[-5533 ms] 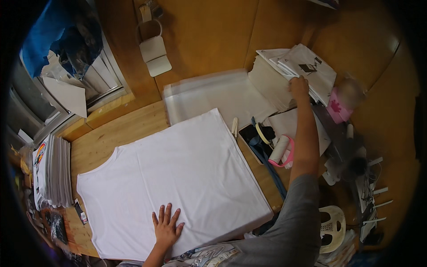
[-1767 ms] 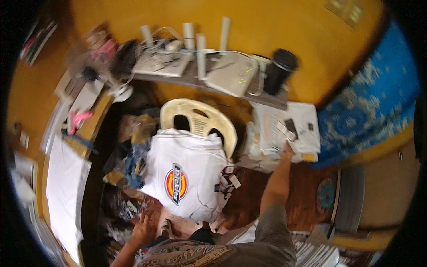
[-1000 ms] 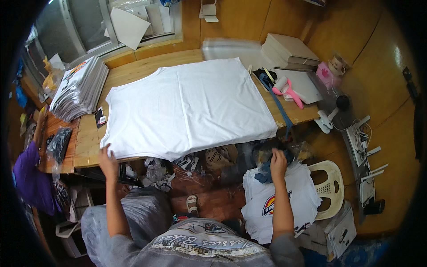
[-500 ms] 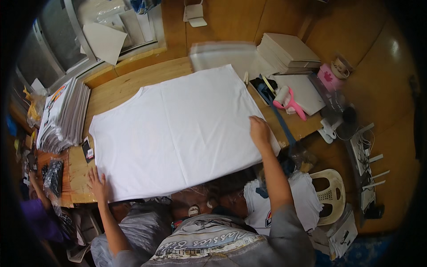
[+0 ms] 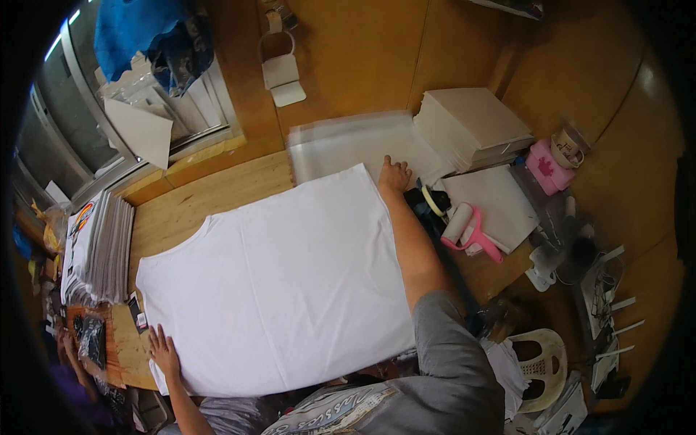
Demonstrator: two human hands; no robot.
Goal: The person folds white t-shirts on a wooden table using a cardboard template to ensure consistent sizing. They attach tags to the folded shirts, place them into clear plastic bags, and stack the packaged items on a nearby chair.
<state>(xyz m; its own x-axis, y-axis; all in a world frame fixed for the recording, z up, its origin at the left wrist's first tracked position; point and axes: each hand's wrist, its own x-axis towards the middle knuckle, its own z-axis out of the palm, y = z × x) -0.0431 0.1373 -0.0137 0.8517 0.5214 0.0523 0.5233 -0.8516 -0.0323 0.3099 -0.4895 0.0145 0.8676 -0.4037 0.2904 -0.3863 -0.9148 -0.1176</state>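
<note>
A white sleeveless-looking garment lies spread flat over the wooden table. My left hand rests on its near left edge, fingers stretched out and apart. Past the garment's far right corner reaches my right hand, beside the clear plastic sheets. Its fingers are partly bent and apart, and I make out nothing held in them. A dark tag with a white label lies by the garment's left edge. To the right of my right forearm are a tape roll and a pink-handled lint roller.
A stack of folded white shirts stands at the left of the table. At the back right sit a pile of pale boards and a pink box with a cup. A plastic chair is below right. Another person's purple sleeve shows at lower left.
My right hand has moved from the garment's right edge to beyond its far right corner. My left hand stays on the left edge. The view has tilted up.
</note>
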